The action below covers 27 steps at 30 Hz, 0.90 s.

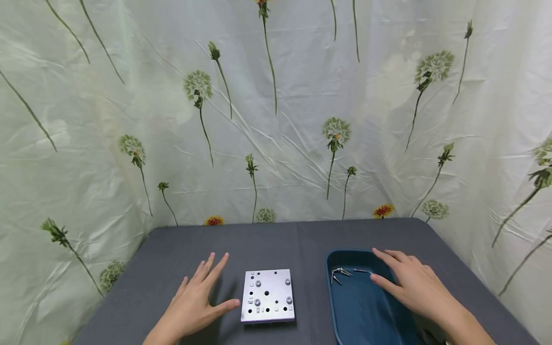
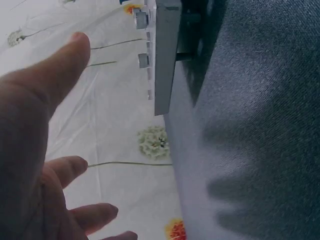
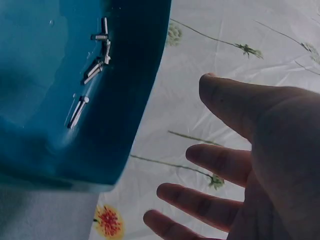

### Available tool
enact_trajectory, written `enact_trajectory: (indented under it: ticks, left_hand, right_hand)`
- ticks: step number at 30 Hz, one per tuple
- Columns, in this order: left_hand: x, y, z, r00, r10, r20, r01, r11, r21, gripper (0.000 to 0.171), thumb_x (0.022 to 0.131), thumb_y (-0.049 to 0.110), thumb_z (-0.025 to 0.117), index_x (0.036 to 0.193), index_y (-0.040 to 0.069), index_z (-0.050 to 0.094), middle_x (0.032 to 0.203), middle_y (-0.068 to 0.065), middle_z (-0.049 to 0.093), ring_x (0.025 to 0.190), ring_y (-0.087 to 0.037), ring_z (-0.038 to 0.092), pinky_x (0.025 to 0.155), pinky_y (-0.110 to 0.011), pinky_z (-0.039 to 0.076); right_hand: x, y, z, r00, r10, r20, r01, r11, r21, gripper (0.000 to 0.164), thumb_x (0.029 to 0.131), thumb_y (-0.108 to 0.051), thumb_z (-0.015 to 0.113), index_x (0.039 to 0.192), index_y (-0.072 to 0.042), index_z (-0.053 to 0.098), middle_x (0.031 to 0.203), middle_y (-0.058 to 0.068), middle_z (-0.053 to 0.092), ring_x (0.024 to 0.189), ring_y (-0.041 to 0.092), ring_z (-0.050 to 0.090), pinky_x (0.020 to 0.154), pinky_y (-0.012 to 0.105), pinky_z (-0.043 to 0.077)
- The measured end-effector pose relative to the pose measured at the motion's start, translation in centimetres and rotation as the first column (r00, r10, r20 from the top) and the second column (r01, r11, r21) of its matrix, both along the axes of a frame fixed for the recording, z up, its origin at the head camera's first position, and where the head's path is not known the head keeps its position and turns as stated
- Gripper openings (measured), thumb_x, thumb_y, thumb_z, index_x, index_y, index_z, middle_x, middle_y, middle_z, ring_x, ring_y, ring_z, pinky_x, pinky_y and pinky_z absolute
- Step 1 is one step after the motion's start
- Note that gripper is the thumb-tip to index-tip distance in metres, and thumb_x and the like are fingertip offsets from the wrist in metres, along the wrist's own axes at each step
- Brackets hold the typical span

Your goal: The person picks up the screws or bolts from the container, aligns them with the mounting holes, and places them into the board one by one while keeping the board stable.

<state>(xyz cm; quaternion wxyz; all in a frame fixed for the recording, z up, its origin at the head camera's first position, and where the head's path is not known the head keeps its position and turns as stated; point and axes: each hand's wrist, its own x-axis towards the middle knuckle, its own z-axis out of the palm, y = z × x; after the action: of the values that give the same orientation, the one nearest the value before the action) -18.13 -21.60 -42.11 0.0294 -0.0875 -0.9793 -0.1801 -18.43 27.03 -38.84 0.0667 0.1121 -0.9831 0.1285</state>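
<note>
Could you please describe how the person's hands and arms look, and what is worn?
The left grip and the right grip are bare human hands, without visible glove, ring or marking. No sleeve or cable is visible either. A dark object appears below the right wrist at the head view's lower edge; whether it is worn, I cannot tell.

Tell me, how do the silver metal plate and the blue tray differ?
The metal plate is silvery, while the blue tray is dark blue.
The metal plate is a flat, squarish slab; the blue tray is hollow, with raised walls and rounded corners, and looks clearly larger.
The metal plate has holes and bolts standing in it; the blue tray holds loose screws.
Both are on the grey table.
</note>
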Motion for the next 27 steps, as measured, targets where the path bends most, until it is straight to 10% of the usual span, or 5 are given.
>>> enact_trajectory:
  ticks: [9,27]
  left_hand:
    - [-0.9,-0.4,-1.2,0.985,-0.174,0.003,0.172,0.975,0.138,0.112,0.083,0.072,0.08,0.173,0.039,0.021,0.178,-0.017,0.026,0.157,-0.053,0.037,0.112,-0.087,0.031]
    - [-3.3,-0.8,-3.3,0.922,-0.376,0.097,0.338,0.9,0.275,0.132,0.074,0.057,0.096,0.175,0.023,0.018,0.177,-0.024,0.023,0.159,-0.054,0.032,0.113,-0.084,0.034]
  right_hand:
    - [-1.8,-1.1,0.3,0.984,0.132,0.122,-0.11,0.979,-0.173,0.059,0.099,-0.041,0.077,0.146,-0.006,0.066,0.126,0.015,0.069,0.105,0.03,0.072,0.079,0.045,0.062]
    - [-4.4,-2.9,-0.8,0.863,0.379,0.333,-0.246,0.893,-0.377,0.051,0.105,-0.03,0.071,0.144,0.003,0.064,0.109,0.005,0.076,0.087,0.012,0.071,0.072,0.027,0.057]
